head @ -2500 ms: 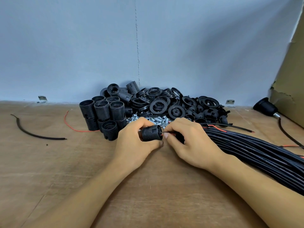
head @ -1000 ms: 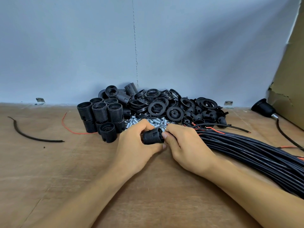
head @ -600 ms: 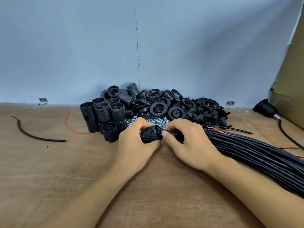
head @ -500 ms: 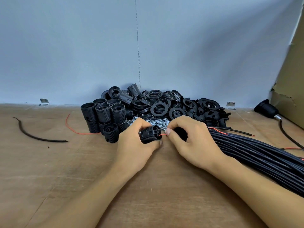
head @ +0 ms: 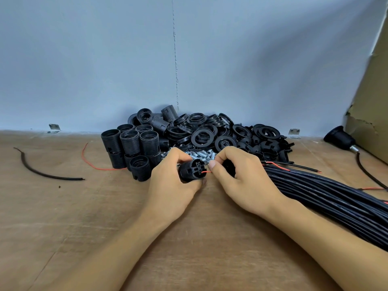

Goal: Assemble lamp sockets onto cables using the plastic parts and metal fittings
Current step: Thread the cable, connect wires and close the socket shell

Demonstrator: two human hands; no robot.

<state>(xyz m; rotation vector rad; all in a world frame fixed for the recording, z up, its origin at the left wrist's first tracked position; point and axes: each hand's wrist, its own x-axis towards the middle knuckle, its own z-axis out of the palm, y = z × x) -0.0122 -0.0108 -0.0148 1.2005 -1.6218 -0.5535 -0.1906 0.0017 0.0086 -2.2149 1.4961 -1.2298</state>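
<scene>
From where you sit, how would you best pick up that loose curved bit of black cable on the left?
I'd pinch the loose cable near the middle of its curve, coming straight down from above. It lies flat on the table, thin, with bare wood on both sides, so fingers can close across it.

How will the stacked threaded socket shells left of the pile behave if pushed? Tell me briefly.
The stacked shells would probably topple: they stand upright, two high. Being round, fallen ones would likely roll across the wooden table. They look like hollow plastic, so probably light, and the ribbed threads should make them easy to grip.
</scene>
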